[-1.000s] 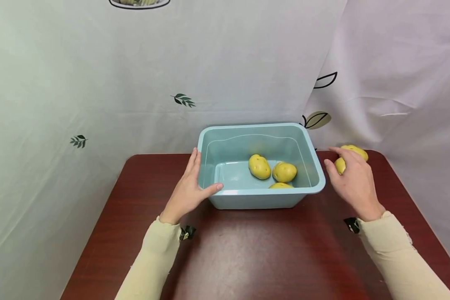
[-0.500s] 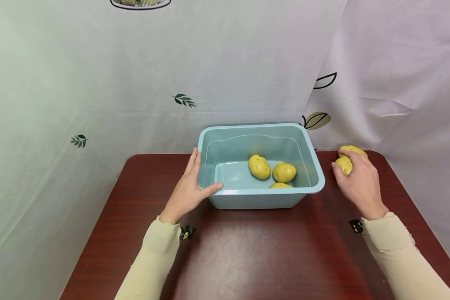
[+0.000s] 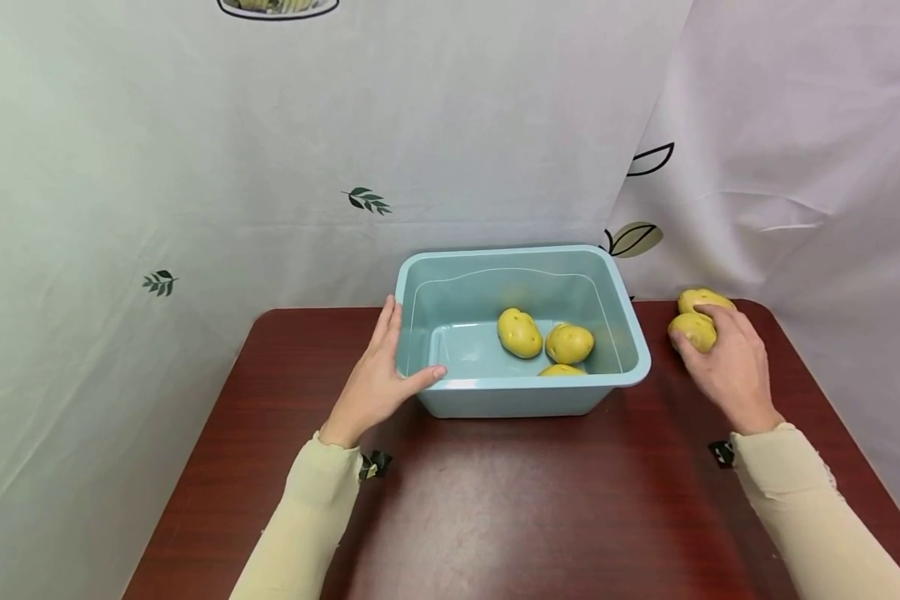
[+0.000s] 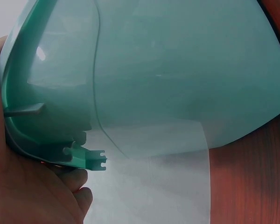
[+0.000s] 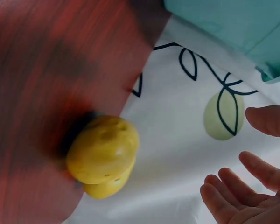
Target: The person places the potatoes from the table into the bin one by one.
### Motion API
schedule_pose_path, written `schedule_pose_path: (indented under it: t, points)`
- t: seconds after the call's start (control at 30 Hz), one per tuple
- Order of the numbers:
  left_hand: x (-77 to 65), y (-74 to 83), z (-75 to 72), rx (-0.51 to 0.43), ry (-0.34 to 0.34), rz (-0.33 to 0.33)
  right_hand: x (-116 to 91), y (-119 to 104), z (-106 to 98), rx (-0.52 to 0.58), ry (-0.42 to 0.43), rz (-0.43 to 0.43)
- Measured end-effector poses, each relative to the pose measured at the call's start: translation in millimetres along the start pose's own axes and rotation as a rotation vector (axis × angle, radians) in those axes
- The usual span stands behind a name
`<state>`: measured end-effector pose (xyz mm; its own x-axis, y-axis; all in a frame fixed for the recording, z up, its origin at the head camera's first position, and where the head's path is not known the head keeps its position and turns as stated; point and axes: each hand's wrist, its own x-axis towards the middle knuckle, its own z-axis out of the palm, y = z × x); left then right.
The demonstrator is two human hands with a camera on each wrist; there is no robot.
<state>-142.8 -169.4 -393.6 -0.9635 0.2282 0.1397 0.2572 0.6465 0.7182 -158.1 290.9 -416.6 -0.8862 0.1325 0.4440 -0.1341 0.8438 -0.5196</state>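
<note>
A light blue plastic bin (image 3: 510,400) stands near the back of the table. My left hand (image 3: 375,383) rests against its front left corner, fingers straight along the side and thumb over the front rim; in the left wrist view fingertips (image 4: 77,179) show just under the rim. Inside the bin lie three yellow potatoes (image 3: 520,333). My right hand (image 3: 731,362) hovers by two more potatoes at the back right, its fingers spread and slightly bent. The nearer potato (image 3: 692,332) partly hides the farther one (image 3: 705,300). The right wrist view shows a gap between that hand and the potatoes (image 5: 105,149).
The dark red wooden table (image 3: 540,500) ends at the back against a pale cloth (image 3: 292,167) printed with leaves. The same cloth hangs at both sides.
My right hand has moved right, away from the bin and over beside the two potatoes on the table, which show more now. The left hand and the bin have stayed put.
</note>
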Motion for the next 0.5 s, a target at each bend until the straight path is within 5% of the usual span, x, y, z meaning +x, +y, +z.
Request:
schedule_pose_path:
  t: [0.5]
  points:
    - [0.8, -0.8, -0.2, -0.001, 0.002, -0.001, 1.7, 27.6, 9.4, -0.036, -0.119, 0.076]
